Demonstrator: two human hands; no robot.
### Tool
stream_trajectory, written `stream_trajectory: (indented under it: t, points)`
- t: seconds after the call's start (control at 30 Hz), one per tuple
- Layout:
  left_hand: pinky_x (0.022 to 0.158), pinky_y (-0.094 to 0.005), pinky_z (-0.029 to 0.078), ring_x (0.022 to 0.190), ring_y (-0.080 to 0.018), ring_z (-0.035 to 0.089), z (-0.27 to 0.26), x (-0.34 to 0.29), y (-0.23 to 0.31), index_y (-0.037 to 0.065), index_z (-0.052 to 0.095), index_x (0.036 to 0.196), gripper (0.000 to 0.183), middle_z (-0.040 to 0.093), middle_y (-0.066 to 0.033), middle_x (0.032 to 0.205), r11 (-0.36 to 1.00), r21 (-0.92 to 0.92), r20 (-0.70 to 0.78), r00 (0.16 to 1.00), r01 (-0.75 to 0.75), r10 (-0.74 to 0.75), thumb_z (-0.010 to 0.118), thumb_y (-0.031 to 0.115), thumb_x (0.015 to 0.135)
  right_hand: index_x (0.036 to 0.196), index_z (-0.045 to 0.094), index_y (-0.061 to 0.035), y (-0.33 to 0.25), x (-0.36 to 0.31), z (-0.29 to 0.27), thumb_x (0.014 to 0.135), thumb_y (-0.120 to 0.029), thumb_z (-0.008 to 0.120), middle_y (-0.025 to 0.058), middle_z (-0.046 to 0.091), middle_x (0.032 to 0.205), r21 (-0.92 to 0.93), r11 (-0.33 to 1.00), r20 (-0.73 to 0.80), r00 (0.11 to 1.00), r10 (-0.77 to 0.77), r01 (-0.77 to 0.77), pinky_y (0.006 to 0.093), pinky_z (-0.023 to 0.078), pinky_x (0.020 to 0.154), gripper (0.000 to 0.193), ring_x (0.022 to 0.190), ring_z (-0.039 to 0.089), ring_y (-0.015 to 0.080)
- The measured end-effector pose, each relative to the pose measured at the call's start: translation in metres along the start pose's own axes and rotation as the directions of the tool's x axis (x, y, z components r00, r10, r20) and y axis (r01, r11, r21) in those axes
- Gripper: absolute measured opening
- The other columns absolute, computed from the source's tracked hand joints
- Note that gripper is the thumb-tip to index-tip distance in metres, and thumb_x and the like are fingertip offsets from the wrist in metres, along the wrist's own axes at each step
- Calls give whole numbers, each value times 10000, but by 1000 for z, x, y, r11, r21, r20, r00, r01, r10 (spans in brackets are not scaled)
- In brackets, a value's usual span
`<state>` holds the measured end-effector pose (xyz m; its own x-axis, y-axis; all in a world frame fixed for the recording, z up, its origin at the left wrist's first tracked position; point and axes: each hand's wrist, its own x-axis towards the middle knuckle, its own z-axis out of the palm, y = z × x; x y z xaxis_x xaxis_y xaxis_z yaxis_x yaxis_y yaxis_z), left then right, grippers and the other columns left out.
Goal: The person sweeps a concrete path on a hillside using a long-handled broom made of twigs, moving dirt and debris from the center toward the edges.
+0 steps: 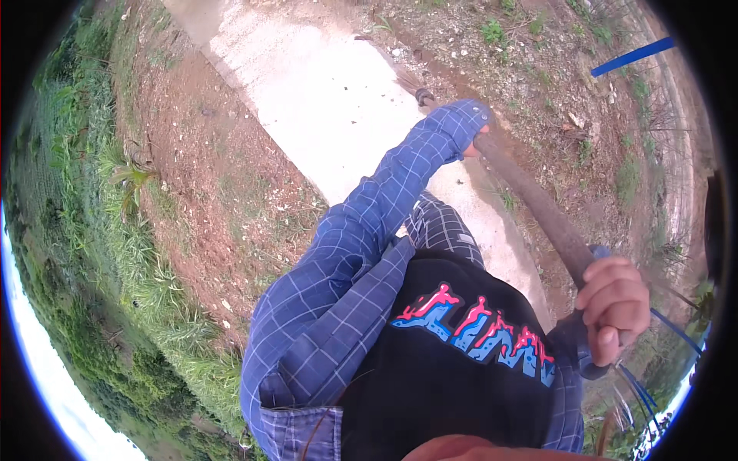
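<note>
A long, brown wooden handle (pixel 542 203) slants across my right side, from near my right hip up toward the pale path ahead. My right hand (pixel 615 307) is closed around its near end, fingers wrapped and thumb folded over. Farther up, my left hand (pixel 472 147) grips the same handle; the blue checked sleeve cuff (pixel 461 119) covers most of that hand. Past the left hand, the handle's far end shows a dark knob or binding (pixel 423 96) and a thin brown tip. That end is small and partly hidden, so its exact kind I cannot tell.
A pale concrete-like path (pixel 323 100) runs ahead and under me. Reddish dirt (pixel 200 154) borders it on the left, with stony ground (pixel 530 77) on the right. Grass and plants (pixel 154 307) grow farther left. A blue strip (pixel 633 57) appears at upper right.
</note>
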<state>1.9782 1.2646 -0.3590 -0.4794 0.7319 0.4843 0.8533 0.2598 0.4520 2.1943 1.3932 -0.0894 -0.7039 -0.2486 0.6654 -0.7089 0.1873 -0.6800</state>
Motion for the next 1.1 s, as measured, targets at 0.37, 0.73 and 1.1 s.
stream_trajectory:
  t: [0.37, 0.73, 1.1]
  points:
    - [704, -420, 473, 768, -319, 605, -37, -52, -31, 78, 612, 751, 273, 610, -151, 762, 653, 25, 464, 570, 757, -678, 643, 327, 642, 652, 372, -117, 190, 84, -66, 809, -252, 505, -24, 447, 503, 658, 718, -149, 895, 420, -227, 291, 378, 549, 246, 441, 447, 117]
    - [624, -435, 461, 694, -318, 581, -82, 89, -186, 74, 605, 714, 242, 579, -135, 699, 897, 47, 188, 879, 439, -439, 617, 315, 710, 602, 393, -119, 236, 184, -100, 757, -206, 545, -8, 512, 501, 533, 844, -54, 993, 109, -63, 300, 433, 539, 234, 461, 524, 117]
    - [648, -404, 451, 756, -309, 576, -31, 137, -257, 89, 602, 747, 259, 573, -127, 761, 825, -129, 179, 831, 550, -527, 666, 328, 671, 624, 382, -147, 311, 270, -112, 761, -196, 509, -34, 464, 496, 480, 843, -100, 939, 329, -244, 279, 369, 563, 193, 453, 458, 94]
